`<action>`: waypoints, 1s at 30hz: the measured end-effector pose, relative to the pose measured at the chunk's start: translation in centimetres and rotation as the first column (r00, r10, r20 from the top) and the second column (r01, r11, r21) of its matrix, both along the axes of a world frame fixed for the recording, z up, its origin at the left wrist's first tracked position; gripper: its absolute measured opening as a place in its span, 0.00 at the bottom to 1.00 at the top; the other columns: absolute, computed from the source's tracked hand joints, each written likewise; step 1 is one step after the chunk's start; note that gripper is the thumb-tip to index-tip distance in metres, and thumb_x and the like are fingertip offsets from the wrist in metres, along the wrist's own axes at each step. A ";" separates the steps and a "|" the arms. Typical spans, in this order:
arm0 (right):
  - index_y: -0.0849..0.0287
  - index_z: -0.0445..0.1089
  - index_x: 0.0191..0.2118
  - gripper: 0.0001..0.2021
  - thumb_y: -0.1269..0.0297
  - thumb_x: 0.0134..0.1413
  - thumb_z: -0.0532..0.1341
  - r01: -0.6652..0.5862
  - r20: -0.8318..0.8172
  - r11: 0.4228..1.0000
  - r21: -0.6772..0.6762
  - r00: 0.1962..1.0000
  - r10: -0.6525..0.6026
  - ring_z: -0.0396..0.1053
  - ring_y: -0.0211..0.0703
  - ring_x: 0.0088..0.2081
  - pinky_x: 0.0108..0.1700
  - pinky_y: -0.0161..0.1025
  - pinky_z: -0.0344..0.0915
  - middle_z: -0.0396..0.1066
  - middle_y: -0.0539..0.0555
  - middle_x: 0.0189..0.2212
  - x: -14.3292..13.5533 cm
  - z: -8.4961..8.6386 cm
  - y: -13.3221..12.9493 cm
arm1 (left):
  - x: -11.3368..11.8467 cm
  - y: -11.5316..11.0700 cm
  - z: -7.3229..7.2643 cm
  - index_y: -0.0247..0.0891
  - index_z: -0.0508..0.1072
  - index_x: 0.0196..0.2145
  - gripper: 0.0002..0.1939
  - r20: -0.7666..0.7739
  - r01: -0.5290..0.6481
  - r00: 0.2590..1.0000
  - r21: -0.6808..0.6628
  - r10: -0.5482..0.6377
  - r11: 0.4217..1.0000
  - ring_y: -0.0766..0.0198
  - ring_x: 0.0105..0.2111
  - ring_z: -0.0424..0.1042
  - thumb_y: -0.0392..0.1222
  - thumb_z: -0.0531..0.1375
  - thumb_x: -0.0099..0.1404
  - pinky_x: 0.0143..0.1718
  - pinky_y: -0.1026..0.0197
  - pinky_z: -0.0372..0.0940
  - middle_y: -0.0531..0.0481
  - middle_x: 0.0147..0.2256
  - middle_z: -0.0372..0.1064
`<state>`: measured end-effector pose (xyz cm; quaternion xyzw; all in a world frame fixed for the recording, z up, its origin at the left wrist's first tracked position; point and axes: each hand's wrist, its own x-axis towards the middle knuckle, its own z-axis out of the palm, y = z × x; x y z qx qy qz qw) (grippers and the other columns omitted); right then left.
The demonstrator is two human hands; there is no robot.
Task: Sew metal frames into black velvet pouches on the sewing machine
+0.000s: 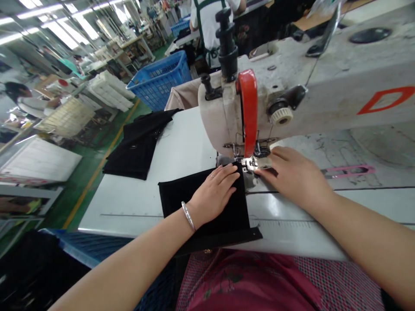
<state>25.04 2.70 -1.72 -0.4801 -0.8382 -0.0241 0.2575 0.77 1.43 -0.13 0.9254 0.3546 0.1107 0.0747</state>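
A black fabric piece point(175, 196) lies on the white sewing table, its upper right corner at the presser foot point(249, 164) of the sewing machine point(215, 110). My left hand point(215, 190) rests flat on this fabric, fingers stretched toward the needle area, with a silver bangle at the wrist. To the right of the foot, my right hand point(292, 175) has its thumb and curled fingers around the small metal part there. Its fingertips are partly hidden, and what they pinch is not clear.
Folded black fabric pieces point(132, 144) lie at the table's left. Pink-handled thread snips point(352, 170) rest on the machine bed. Beyond the table stands a blue crate point(162, 77); another blue crate point(78, 250) is below left. Co-workers sit or stand further off.
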 end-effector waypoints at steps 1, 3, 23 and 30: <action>0.59 0.71 0.38 0.07 0.63 0.62 0.57 -0.052 0.028 0.999 0.011 0.998 0.051 0.66 0.48 0.40 0.39 0.41 0.61 0.70 0.57 0.37 -0.1 -0.1 -0.2 | -0.1 -0.1 -0.2 0.34 0.60 0.58 0.18 0.011 0.000 1.000 -0.001 0.000 1.000 0.56 0.63 0.53 0.36 0.50 0.71 0.65 0.46 0.54 0.41 0.60 0.58; 0.57 0.71 0.44 0.08 0.67 0.62 0.56 -0.203 0.077 0.979 0.016 0.976 0.202 0.66 0.46 0.38 0.38 0.40 0.60 0.71 0.55 0.37 -0.3 -0.1 -0.7 | -0.2 0.0 -0.5 0.34 0.61 0.58 0.18 0.027 0.019 0.999 -0.006 -0.019 1.000 0.56 0.63 0.54 0.36 0.51 0.71 0.65 0.46 0.55 0.41 0.60 0.59; 0.53 0.75 0.27 0.11 0.77 0.51 0.60 -0.683 -0.350 0.483 -0.547 0.712 0.609 0.66 0.37 0.34 0.38 0.39 0.59 0.70 0.47 0.28 0.2 3.1 -2.4 | 0.4 -6.5 3.6 0.32 0.65 0.57 0.24 0.054 0.011 0.998 -0.312 0.006 0.950 0.57 0.61 0.59 0.49 0.56 0.69 0.64 0.50 0.56 0.41 0.59 0.61; 0.55 0.74 0.31 0.11 0.78 0.51 0.57 -0.610 -0.339 0.621 -0.491 0.791 0.509 0.67 0.41 0.38 0.43 0.42 0.62 0.71 0.49 0.33 0.2 3.0 -2.8 | 1.3 -9.0 0.9 0.29 0.64 0.57 0.25 0.045 -0.037 0.998 -0.113 0.043 0.993 0.55 0.61 0.57 0.45 0.58 0.67 0.65 0.50 0.55 0.41 0.57 0.63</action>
